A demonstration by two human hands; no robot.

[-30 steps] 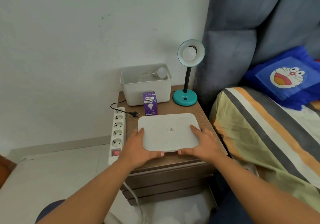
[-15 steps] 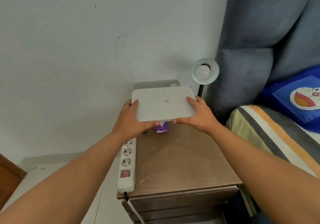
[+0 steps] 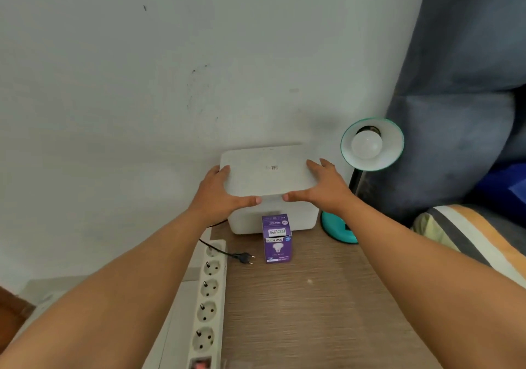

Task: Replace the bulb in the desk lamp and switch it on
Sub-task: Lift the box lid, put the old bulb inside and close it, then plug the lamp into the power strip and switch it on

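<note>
A teal desk lamp (image 3: 340,230) stands at the back right of the wooden bedside table (image 3: 313,306), its shade (image 3: 392,146) facing me with a white bulb (image 3: 366,146) screwed in. The lamp's black plug (image 3: 245,257) lies unplugged on the table. A purple bulb carton (image 3: 277,237) stands in front of a white storage box (image 3: 250,222). A white lid (image 3: 267,170) sits on top of that box. My left hand (image 3: 220,200) grips the lid's left edge and my right hand (image 3: 324,187) grips its right edge.
A white power strip (image 3: 207,306) with several sockets and a red switch runs along the table's left edge. A grey headboard (image 3: 455,112) and a striped bed cover (image 3: 469,232) are at the right. The white wall is right behind the box.
Both hands lifted the white lid off the front of the table and carried it back onto the storage box. The spare bulb in the box is now covered.
</note>
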